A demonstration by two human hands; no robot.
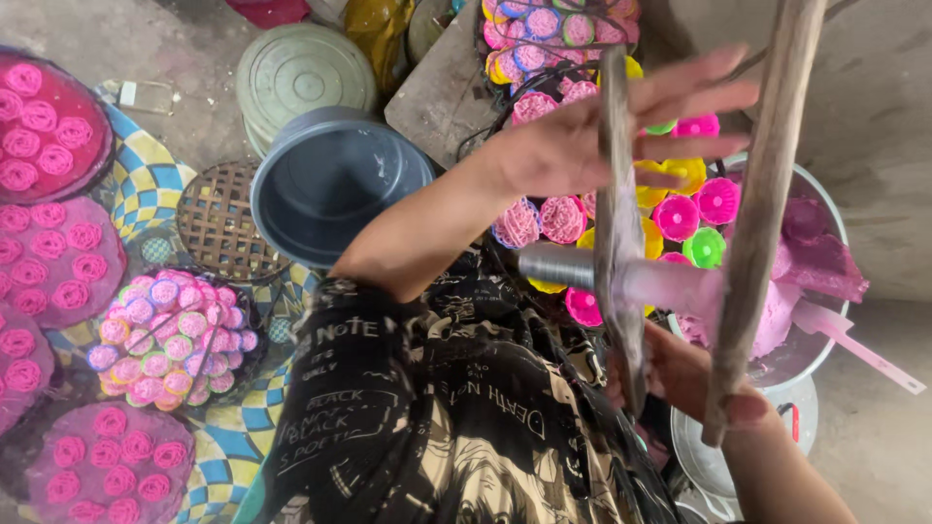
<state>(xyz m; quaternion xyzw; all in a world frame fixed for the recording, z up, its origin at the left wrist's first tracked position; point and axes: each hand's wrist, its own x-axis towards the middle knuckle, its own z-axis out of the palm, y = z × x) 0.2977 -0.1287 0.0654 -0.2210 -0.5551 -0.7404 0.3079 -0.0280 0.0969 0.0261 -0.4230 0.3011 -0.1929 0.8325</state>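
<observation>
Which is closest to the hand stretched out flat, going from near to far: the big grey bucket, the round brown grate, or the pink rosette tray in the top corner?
From the left hand:
1. Grey bucket, just beside the forearm.
2. Brown grate, beyond the bucket.
3. Pink rosette tray, at the far edge.

Soft, even daylight; faint shadows, no glare. Left hand point(621, 136) motion-blurred; wooden press handles point(767, 194) out of focus.

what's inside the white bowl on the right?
The white bowl holds pink dough and a pink spatula sticking out over the rim. The wooden press and metal cylinder cover its left side; the bottom is hidden.
</observation>
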